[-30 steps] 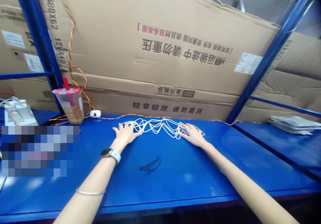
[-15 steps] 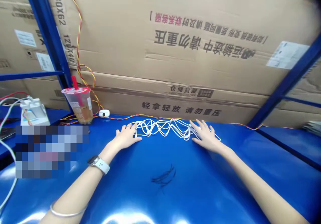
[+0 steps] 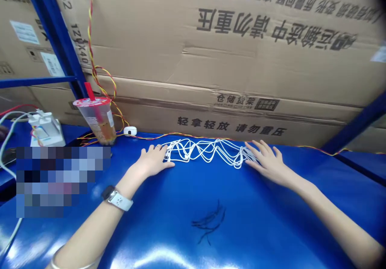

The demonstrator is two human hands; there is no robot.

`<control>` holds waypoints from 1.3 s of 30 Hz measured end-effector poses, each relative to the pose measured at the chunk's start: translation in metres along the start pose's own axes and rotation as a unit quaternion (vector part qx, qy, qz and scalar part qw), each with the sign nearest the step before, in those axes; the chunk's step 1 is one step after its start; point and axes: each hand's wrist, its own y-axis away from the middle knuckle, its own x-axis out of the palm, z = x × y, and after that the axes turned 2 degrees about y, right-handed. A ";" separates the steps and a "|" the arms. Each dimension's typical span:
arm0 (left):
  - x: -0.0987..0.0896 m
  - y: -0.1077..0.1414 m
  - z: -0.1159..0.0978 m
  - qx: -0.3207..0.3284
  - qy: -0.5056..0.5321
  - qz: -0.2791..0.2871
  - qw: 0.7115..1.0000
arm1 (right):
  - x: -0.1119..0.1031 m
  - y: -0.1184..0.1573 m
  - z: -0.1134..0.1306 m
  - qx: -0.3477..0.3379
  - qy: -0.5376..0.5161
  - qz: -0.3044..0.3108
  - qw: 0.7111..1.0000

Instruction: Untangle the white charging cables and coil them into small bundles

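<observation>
Several thin white cables (image 3: 208,150) lie in loose, crossing loops on the blue table near its back edge. At their left end rests my left hand (image 3: 153,161), fingers spread, with the fingertips on the cables and partly hidden. My right hand (image 3: 269,162) is at the other end, its fingers also spread and touching the white strands. Neither hand is closed around a cable. Nearer to me, several short black strips (image 3: 209,220) lie in a small pile on the table.
Large cardboard boxes (image 3: 169,72) stand behind the blue table (image 3: 157,216). A drink cup (image 3: 101,122), a white earphone case (image 3: 130,131) and a white plug block (image 3: 46,128) are at the left. Red and yellow wires (image 3: 93,68) hang down and run along the back edge.
The view has shifted closer. My right hand sits further right with the right end of the cables, which look more stretched out. My left hand stays at the left end.
</observation>
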 end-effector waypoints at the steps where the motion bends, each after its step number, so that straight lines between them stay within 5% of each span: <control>1: 0.000 0.000 -0.001 0.002 0.000 -0.003 1.000 | 0.002 0.000 0.000 0.000 -0.001 0.002 1.000; 20: 0.021 -0.003 0.000 -0.003 0.017 -0.069 0.997 | 0.012 0.004 0.003 0.039 -0.041 -0.041 0.998; 28: 0.030 -0.007 -0.006 0.008 0.001 -0.139 0.990 | 0.017 0.005 -0.001 0.060 -0.092 -0.025 0.994; 39: 0.041 -0.009 -0.007 0.036 0.034 -0.136 0.989 | 0.020 0.006 0.000 0.069 -0.138 -0.065 0.986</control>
